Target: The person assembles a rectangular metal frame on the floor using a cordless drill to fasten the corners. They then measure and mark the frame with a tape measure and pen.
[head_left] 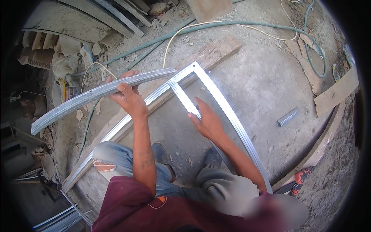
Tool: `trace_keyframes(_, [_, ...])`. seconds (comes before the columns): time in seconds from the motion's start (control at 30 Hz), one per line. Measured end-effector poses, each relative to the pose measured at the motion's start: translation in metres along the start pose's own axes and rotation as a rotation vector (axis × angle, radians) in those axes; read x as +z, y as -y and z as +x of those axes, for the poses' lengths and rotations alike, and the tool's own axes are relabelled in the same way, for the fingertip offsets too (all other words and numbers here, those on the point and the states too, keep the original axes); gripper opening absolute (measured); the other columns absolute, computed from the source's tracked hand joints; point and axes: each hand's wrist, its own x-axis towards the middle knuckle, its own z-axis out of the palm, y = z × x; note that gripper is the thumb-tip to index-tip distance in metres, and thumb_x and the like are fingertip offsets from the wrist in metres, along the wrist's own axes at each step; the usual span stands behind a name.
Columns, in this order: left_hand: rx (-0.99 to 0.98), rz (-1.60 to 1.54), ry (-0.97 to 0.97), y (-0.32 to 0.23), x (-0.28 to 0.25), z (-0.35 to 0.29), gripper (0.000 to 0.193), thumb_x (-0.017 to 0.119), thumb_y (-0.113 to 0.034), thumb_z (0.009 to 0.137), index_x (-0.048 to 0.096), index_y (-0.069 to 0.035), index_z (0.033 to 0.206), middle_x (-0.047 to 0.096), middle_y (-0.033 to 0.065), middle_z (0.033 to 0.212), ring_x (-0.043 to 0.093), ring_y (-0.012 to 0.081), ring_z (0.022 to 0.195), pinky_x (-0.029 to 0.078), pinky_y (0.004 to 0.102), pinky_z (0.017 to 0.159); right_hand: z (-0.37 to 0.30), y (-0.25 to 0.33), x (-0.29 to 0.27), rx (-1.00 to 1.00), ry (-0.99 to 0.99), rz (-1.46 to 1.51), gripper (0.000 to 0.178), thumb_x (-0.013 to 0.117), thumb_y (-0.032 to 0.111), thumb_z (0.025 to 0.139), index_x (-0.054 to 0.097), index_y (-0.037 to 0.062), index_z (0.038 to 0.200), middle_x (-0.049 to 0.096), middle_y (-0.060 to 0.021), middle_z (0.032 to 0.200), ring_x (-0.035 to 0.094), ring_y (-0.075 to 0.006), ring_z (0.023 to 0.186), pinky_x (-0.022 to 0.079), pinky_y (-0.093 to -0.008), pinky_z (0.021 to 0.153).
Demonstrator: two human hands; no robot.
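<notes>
Seen remotely, my left hand clamps a loose metal channel; my right hand grips the crosspiece of a metal frame, partly on a wooden plank. Corner and crosspiece appear joined; the channel is unattached.

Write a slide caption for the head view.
Left hand holding a long metal channel, right hand on the inner bar of a metal frame lying over a wooden beam.

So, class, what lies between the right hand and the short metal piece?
A silver rail crosses between the right hand and the metal piece, with bare floor from rail to piece, as the head view shows.
</notes>
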Motion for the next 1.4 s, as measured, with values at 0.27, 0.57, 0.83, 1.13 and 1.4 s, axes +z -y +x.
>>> trace_keyframes(0.27, [-0.017, -0.019, -0.226, 0.028, -0.018, -0.002, 0.074, 0.044, -0.064, 0.101, 0.017, -0.012, 0.146, 0.063, 0.0201, 0.118, 0.068, 0.0329, 0.107, 0.06, 0.0483, 0.09, -0.003, 0.0, 0.005, 0.015, -0.011, 0.014, 0.061, 0.064, 0.035, 0.098, 0.045, 0.0063, 0.148, 0.065, -0.0237, 0.117, 0.066, -0.0436, 0.105, 0.053, -0.0518, 0.087])
trace_keyframes(0.57, [-0.14, -0.008, -0.299, 0.069, -0.021, -0.01, 0.074, 0.042, -0.059, 0.105, 0.01, -0.011, 0.151, 0.057, 0.0226, 0.124, 0.064, 0.0306, 0.112, 0.059, 0.0479, 0.089, -0.003, -0.001, 0.007, 0.05, 0.024, -0.01, 0.06, 0.06, 0.04, 0.1, 0.045, 0.0069, 0.147, 0.066, -0.0241, 0.117, 0.066, -0.0444, 0.104, 0.053, -0.0527, 0.088])
trace_keyframes(0.83, [-0.166, -0.01, -0.317, 0.082, -0.025, -0.016, 0.068, 0.042, -0.056, 0.107, 0.011, -0.01, 0.148, 0.057, 0.0249, 0.124, 0.064, 0.032, 0.11, 0.057, 0.0498, 0.092, 0.0, 0.002, 0.001, 0.033, 0.132, 0.002, 0.063, 0.066, 0.038, 0.096, 0.044, 0.0058, 0.147, 0.067, -0.0284, 0.116, 0.066, -0.0463, 0.104, 0.052, -0.0529, 0.089])
trace_keyframes(1.13, [-0.233, -0.168, -0.392, 0.083, -0.025, -0.012, 0.072, 0.041, -0.056, 0.107, 0.006, -0.013, 0.152, 0.046, 0.0276, 0.138, 0.056, 0.0354, 0.125, 0.051, 0.0549, 0.106, 0.0, 0.007, 0.006, 0.075, 0.126, -0.086, 0.059, 0.065, 0.031, 0.096, 0.045, 0.0049, 0.145, 0.066, -0.03, 0.116, 0.067, -0.0487, 0.102, 0.053, -0.0541, 0.086])
trace_keyframes(1.4, [-0.255, -0.312, -0.353, 0.089, -0.036, -0.005, 0.077, 0.045, -0.055, 0.106, 0.002, -0.014, 0.156, 0.026, 0.0228, 0.154, 0.049, 0.0366, 0.133, 0.048, 0.0581, 0.111, 0.007, 0.022, -0.017, 0.061, 0.388, 0.321, 0.056, 0.064, 0.033, 0.096, 0.051, 0.0022, 0.141, 0.069, -0.0258, 0.112, 0.069, -0.0408, 0.101, 0.052, -0.0482, 0.089])
